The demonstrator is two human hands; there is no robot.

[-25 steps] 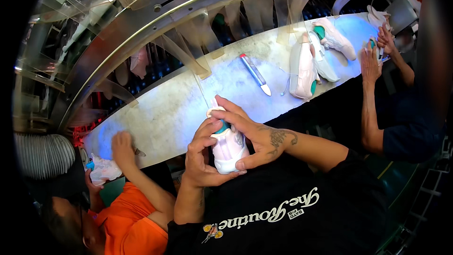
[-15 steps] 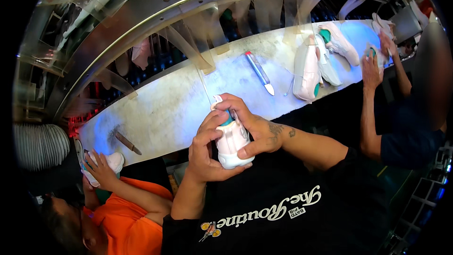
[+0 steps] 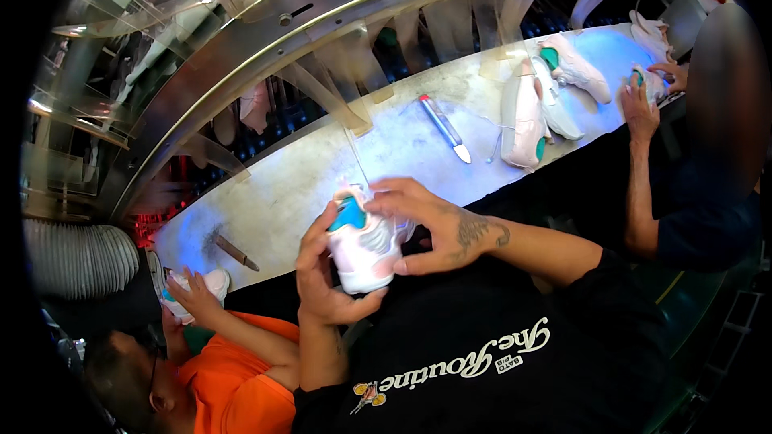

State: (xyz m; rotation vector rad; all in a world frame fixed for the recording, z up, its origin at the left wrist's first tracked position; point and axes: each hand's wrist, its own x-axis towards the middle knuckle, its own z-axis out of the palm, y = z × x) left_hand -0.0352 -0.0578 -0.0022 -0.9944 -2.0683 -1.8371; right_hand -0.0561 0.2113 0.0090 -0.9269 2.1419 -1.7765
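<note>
A pale pink and white sneaker with a blue-green lining is held in front of my chest, heel end low and towards me. My left hand wraps its left side and underside, thumb up by the collar. On the other side, my right hand has its thumb against the shoe's side and its fingers curved over by the collar. Motion smears the sneaker slightly, and its toe end is hidden.
The pale worktable carries a slim tool with a red end and white tip, a dark flat tool, and several sneakers. Co-workers handle shoes at left and right. Clear plastic strips hang from the machine behind.
The sneaker has moved left and turned, showing its side and more of the blue-green opening. My right hand's fingers have spread and shifted across its collar.
</note>
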